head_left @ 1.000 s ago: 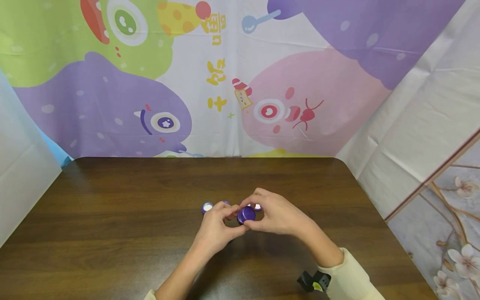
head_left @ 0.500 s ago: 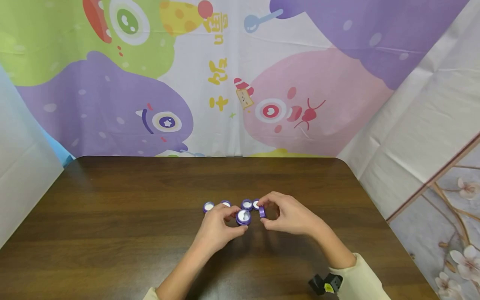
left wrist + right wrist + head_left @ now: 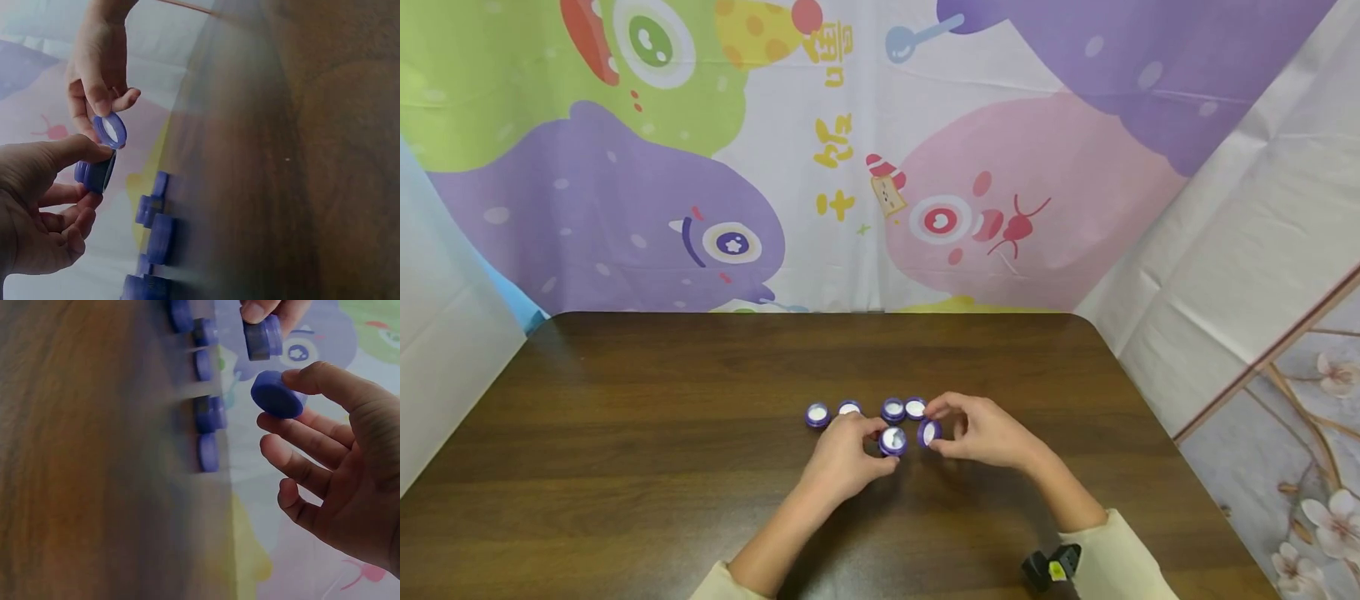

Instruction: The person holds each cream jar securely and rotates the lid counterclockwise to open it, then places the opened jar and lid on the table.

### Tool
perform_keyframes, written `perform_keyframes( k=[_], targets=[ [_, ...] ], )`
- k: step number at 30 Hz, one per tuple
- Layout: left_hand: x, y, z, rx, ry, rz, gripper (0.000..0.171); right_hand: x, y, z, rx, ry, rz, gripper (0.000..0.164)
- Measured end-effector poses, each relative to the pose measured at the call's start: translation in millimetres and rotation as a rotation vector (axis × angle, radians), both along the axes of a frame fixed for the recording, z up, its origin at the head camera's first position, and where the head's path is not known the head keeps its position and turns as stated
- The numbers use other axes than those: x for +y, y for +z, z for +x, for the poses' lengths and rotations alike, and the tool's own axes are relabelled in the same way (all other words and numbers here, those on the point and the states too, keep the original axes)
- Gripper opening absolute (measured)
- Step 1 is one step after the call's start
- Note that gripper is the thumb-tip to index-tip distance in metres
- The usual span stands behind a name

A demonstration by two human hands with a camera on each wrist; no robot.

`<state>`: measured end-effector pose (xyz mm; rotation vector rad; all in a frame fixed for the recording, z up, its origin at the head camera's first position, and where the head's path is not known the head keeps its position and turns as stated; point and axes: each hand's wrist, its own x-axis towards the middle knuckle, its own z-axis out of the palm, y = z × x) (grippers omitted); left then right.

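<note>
My left hand [image 3: 842, 458] holds a small open purple jar [image 3: 892, 441] between thumb and fingers, its whitish top facing up. Just right of it, my right hand [image 3: 988, 433] pinches a round purple lid [image 3: 928, 432], tilted so that its white inner side shows. A narrow gap separates lid and jar in the head view. Seen from the right wrist, the lid [image 3: 275, 397] sits between thumb and fingers, while the jar [image 3: 263, 339] is higher up in the left hand. The left wrist view has the lid [image 3: 110, 130] close above the jar [image 3: 97, 175].
Behind my hands on the brown wooden table [image 3: 647, 467] stand an open purple jar [image 3: 893, 409] and a lid [image 3: 915, 407] beside it. More purple pieces, one a round container [image 3: 817, 415], lie to the left. A cartoon-print cloth [image 3: 827, 275] hangs behind the table.
The lid came off the jar and moved right in my right hand. It has since turned from edge-on to show its white inside. The left hand and jar shifted slightly down and right.
</note>
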<state>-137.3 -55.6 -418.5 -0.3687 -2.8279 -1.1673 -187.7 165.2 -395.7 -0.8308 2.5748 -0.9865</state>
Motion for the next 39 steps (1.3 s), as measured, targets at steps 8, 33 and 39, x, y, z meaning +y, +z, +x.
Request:
perform_keyframes(
  k=[8, 33, 39],
  targets=[
    [10.4, -11.6, -5.1, -0.006, -0.031, -0.079, 0.035, 3.6, -20.8, -7.9, -0.066, -0.023, 0.022, 0.035],
    [17.9, -30.9, -14.7, 0.015, -0.01, -0.214, 0.038, 3.8, -43.2, -13.6, 0.013, 0.022, 0.084, 0.034],
    [18.3, -29.9, -15.4, 0.017, -0.014, -0.237, 0.034, 3.8, -42.8, -13.8, 0.13, 0.05, 0.121, 0.031]
  ],
)
